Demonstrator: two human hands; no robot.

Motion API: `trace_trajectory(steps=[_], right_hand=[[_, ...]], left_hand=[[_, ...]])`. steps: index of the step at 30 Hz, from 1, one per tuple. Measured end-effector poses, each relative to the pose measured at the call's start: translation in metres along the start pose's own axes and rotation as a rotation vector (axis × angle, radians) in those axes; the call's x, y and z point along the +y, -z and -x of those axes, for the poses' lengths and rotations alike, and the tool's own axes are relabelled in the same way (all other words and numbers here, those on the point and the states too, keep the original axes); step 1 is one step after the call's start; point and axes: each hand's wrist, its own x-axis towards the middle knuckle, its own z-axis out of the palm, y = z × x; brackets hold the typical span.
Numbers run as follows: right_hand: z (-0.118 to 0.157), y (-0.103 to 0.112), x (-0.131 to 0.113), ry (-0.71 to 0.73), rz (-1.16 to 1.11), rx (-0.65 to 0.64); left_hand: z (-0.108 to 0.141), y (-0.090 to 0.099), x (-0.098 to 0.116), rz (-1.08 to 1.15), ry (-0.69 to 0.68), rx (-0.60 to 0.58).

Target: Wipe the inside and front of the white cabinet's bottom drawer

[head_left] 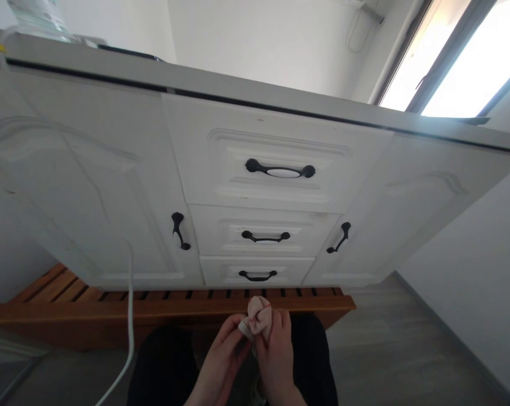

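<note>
A bunched, pale pink cloth (260,317) is held between both hands at the bottom middle of the head view, above the person's dark-clothed knees. On its left side, my left hand (226,355) pinches a whitish edge of it with the thumb and fingers. My right hand (276,352) is closed round its right and lower side. Some pale material hangs down below, between the wrists; whether it belongs to the cloth I cannot tell.
A white cabinet (257,197) with dark handles stands in front, on a slatted wooden platform (170,307). A white cable (131,316) hangs down at the left. On the cabinet's top left are a clear container (41,20) and a dark flat object (130,52).
</note>
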Motion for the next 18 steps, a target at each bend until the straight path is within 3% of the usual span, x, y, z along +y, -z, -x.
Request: trace_trajectory(steps=[2, 6, 9, 15, 18], right_hand=[[0.006, -0.006, 0.001, 0.039, 0.015, -0.015], [0.015, -0.005, 0.001, 0.227, 0.092, -0.201], [0.020, -0.003, 0.004, 0.284, 0.131, -0.278], [0.022, -0.010, 0.027, 0.326, 0.269, -0.188], [0.016, -0.006, 0.048, 0.433, 0.344, -0.105]], left_hand=[[0.000, 0.001, 0.000, -0.027, -0.011, 0.013], [0.000, 0.010, -0.002, -0.033, 0.016, 0.024], [-0.001, 0.014, -0.002, -0.014, 0.056, 0.015], [-0.004, 0.000, 0.001, 0.055, 0.157, 0.161], [-0.006, -0.009, 0.004, 0.162, 0.320, 0.241]])
